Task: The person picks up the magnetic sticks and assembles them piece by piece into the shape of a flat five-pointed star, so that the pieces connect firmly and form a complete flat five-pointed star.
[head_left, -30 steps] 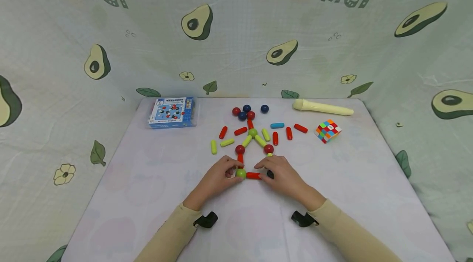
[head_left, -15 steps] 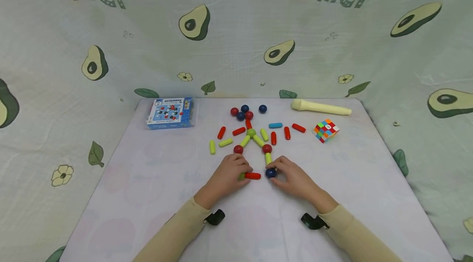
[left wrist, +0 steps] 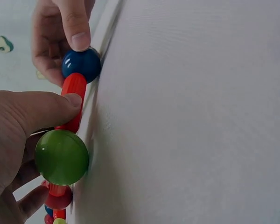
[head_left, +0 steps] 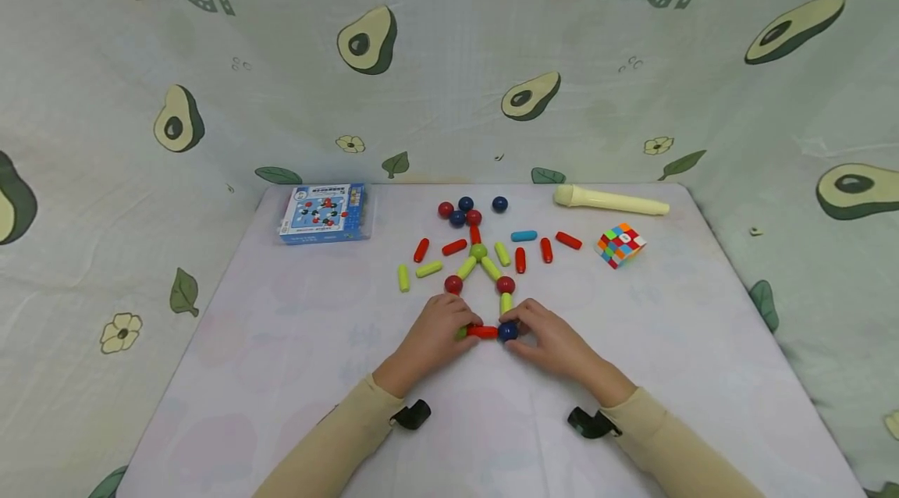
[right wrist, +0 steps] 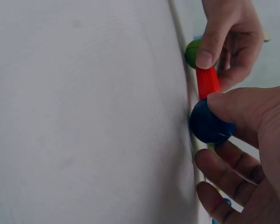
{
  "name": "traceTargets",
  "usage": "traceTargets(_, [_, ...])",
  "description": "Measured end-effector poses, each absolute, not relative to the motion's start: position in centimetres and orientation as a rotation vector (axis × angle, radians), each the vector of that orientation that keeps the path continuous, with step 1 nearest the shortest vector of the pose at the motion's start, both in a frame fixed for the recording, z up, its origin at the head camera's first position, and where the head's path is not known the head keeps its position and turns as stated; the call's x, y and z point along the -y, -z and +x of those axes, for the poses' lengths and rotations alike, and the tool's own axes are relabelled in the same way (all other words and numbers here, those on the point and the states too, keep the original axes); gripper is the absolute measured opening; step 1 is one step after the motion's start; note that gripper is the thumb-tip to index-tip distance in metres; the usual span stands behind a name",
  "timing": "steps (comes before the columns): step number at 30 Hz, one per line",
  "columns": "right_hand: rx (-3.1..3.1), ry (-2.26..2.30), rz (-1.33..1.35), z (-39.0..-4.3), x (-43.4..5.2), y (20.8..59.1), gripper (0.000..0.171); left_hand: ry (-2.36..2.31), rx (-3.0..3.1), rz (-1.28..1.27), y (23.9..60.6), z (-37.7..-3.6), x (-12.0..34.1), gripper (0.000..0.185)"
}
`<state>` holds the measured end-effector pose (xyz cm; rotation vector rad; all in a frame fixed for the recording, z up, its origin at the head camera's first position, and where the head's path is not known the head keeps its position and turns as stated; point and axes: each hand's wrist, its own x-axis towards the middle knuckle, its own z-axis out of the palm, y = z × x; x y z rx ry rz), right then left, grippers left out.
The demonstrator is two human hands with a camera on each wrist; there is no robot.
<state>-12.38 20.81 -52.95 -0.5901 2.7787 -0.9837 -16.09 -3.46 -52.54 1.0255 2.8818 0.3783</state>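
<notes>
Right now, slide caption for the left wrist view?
Left hand holds red rod between green ball and blue ball; right hand holds blue ball.

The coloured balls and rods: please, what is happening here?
A person's left hand pinches a red rod touching a glossy green ball. The right hand holds a glossy dark blue ball at the rod's other end. These pieces form the near side of a ring of balls and rods on the pale table.

"What do the left fingers (head_left: pixel 460 315) pinch?"
"A red rod (head_left: pixel 483 332), crosswise between a shiny green ball (left wrist: pixel 62 157) and a dark-blue ball (left wrist: pixel 82 63), touching both."
"And the right fingers (head_left: pixel 522 314)?"
"That dark-blue ball; a yellow-green rod (head_left: pixel 506 303) lies just beyond."
</notes>
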Motion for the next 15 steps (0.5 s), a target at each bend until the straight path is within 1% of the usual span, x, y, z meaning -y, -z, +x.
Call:
traceTargets(4, [-2.766, 0.968, -0.589, -12.2, -20.6, 52.8, 0.037, -0.381, -2.86, 1.025, 52.6, -15.9, 3.7, 0.031])
traceTargets(8, [-2.769, 1.02, -0.515, -12.4, -20.9, 52.6, 0.034, -0.552, -2.856, 0.986, 52.8, -16.0, 4.1, 0.029])
traceTargets(11, [-2.773, 1.109, -0.368, -13.2, -21.2, 52.4, 0.037, -0.773, -2.913, 0.837, 52.9, -16.5, 4.5, 0.03])
traceTargets(15, [-2.756, 1.16, -0.2, -14.7, -21.3, 52.5, 0.047, -0.981, -2.953, 0.549, 53.4, -17.9, 4.9, 0.04])
